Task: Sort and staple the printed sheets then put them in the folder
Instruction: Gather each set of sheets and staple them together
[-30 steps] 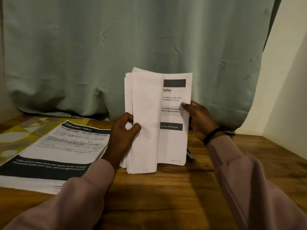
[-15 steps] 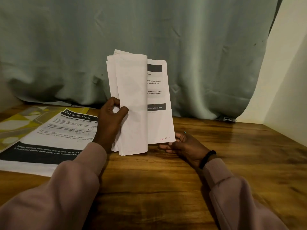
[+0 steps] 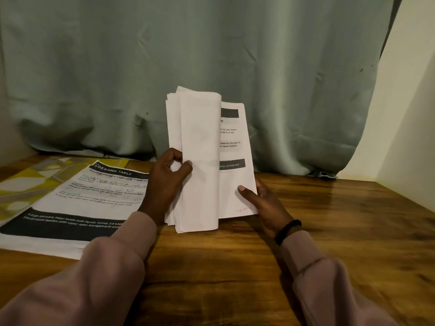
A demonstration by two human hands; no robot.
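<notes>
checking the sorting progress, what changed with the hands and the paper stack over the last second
The right hand left the upper right edge of the printed page, dropped to the table, and now holds that page's lower right corner with its thumb on the front. The stack of sheets stayed upright, bent over in the left hand. The sheet reading DRESSING TABLE stayed flat on the wooden table.
</notes>
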